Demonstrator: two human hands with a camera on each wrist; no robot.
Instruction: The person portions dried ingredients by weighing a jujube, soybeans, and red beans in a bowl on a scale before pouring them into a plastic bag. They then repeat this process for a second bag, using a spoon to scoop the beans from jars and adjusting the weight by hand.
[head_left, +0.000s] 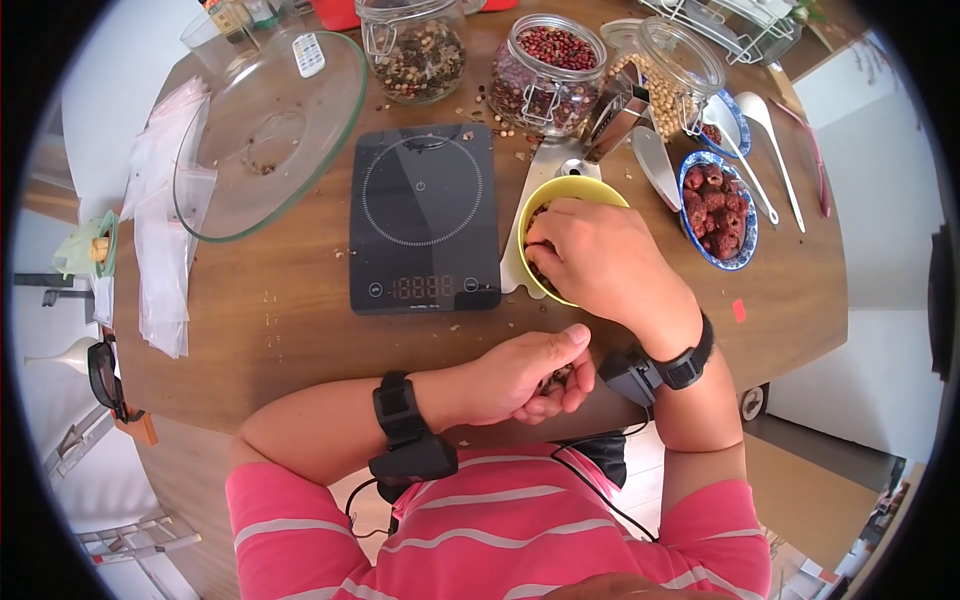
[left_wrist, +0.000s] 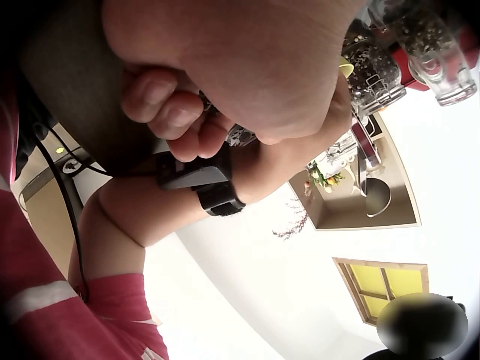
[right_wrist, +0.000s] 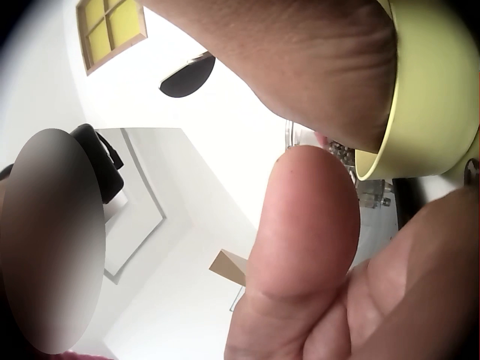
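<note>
My left hand point(head_left: 540, 375) is cupped below the bowl near the table's front edge, thumb on top. Its fingers curl round a handful of small dark, speckled bits point(head_left: 553, 379), partly hidden by the hand. In the left wrist view the curled fingertips point(left_wrist: 180, 116) show beside these bits. My right hand point(head_left: 600, 250) reaches over the rim of a yellow bowl point(head_left: 575, 186), fingers bent down into brownish contents. Its fingertips are hidden, so I cannot tell whether they pinch anything. The right wrist view shows the bowl's wall point(right_wrist: 442, 82) against that hand.
Left of the bowl lies a black digital kitchen scale point(head_left: 425, 220). Behind are glass jars of mixed beans point(head_left: 418, 70), red beans point(head_left: 548, 75) and pale beans point(head_left: 665, 95). A blue-patterned dish of dried red fruit point(head_left: 715, 210) stands right. A glass lid point(head_left: 270, 140) and plastic bags point(head_left: 160, 240) lie left.
</note>
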